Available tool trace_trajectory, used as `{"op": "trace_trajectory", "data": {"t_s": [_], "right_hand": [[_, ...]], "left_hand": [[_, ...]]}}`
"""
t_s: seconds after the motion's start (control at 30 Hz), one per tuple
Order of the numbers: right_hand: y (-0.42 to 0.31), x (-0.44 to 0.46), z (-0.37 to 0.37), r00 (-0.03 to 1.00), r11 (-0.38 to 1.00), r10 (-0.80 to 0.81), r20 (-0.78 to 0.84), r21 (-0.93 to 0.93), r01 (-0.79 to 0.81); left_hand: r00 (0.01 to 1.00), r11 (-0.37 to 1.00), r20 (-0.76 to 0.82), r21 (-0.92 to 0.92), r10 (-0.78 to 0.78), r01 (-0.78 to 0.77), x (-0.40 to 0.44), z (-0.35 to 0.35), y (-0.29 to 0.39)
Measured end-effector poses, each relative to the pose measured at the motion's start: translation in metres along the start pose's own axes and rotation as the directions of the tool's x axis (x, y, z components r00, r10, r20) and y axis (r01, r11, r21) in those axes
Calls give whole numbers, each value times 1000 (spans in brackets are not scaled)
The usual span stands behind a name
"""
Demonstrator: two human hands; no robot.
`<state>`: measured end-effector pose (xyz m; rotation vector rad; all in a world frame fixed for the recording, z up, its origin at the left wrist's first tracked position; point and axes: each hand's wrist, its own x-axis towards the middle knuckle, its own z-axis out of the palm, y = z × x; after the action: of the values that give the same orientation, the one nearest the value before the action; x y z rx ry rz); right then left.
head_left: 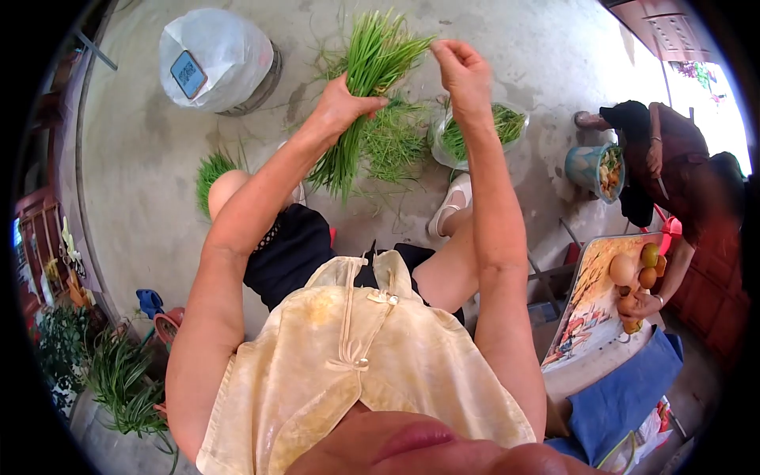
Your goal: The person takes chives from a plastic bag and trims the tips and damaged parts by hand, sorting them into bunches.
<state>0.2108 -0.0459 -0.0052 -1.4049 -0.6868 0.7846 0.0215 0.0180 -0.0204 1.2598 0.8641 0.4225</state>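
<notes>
My left hand (348,107) is wrapped around a thick bunch of long green chives (372,59), held up above the floor. My right hand (463,75) is beside the bunch's upper right end. Its thumb and forefinger are pinched together where the tips of a few chives reach them. Below the bunch, a loose pile of thin green chives (393,142) lies on the concrete. A clear plastic bag or tub holding more greens (507,123) stands under my right forearm. Another heap of chives (207,178) is beside my left knee.
A bucket covered in white plastic (222,59) stands ahead on the left, a phone-like blue panel (188,74) on it. On the right, another person (673,166) holds a knife near a blue bucket of scraps (586,168) and a patterned board (590,309). Potted plants (127,384) are at lower left.
</notes>
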Motion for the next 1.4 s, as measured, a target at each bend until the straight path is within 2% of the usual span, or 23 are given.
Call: {"op": "trace_trajectory", "data": {"t_s": [0.07, 0.17, 0.3, 0.4, 0.43, 0.53, 0.57, 0.67, 0.73, 0.8, 0.9, 0.97, 1.07, 1.13, 1.2, 1.33, 1.4], "right_hand": [[-7, 2, -5, 994, 985, 5, -112, 174, 15], [-15, 12, -28, 967, 968, -62, -248, 223, 119], [-22, 17, -61, 900, 965, -132, -415, 152, 212], [-22, 16, -71, 891, 980, -136, -434, 75, 186], [-16, 17, -70, 906, 985, -114, -407, 72, 156], [6, 16, -55, 984, 952, -118, -130, -297, 75], [15, 18, -50, 997, 903, -71, 23, -424, 74], [4, 5, -10, 995, 976, -59, 77, -203, 74], [-1, 0, 10, 998, 996, -40, 48, -79, 44], [2, -3, 18, 999, 1000, -19, 36, 4, 18], [7, 4, 19, 999, 999, -39, 2, 31, 39], [6, 7, 15, 990, 993, -113, -84, 4, 114], [-8, 17, -14, 963, 981, -100, -249, 138, 138], [-18, 27, -37, 891, 932, -189, -412, 211, 295], [-29, 28, -61, 863, 888, -221, -454, 273, 370], [-35, 27, -75, 807, 901, -296, -512, 130, 413], [-34, 24, -69, 826, 930, -298, -479, 50, 364]], "left_hand": [[999, 998, 17, -54, -30, 31, -1, -1, -1], [986, 981, -59, -124, -156, 148, -1, -8, 4], [974, 968, -124, -190, -192, 166, 9, -35, -1], [984, 973, -115, -199, -139, 115, 8, -49, -1], [983, 974, -114, -191, -146, 122, 8, -51, -3], [985, 975, -100, -184, -142, 122, 7, -50, -5], [989, 974, -76, -197, -127, 110, 5, -45, -5], [996, 987, -31, -138, -86, 81, 2, -31, -4], [998, 996, -12, -67, -65, 64, 0, -22, -5], [999, 998, -11, -27, -51, 51, -1, -17, -10], [1000, 1000, 2, 14, -26, 26, -3, -13, -9], [999, 999, 5, 13, -36, 36, -3, -15, -8], [991, 992, -40, 16, -127, 128, 0, -28, -13], [986, 984, -39, -84, -162, 158, 2, -40, -22], [977, 960, -7, -188, -212, 207, 4, -53, -24], [954, 931, -182, -321, -239, 172, 3, -70, -14], [949, 932, -227, -334, -221, 137, 5, -76, -10]]}}
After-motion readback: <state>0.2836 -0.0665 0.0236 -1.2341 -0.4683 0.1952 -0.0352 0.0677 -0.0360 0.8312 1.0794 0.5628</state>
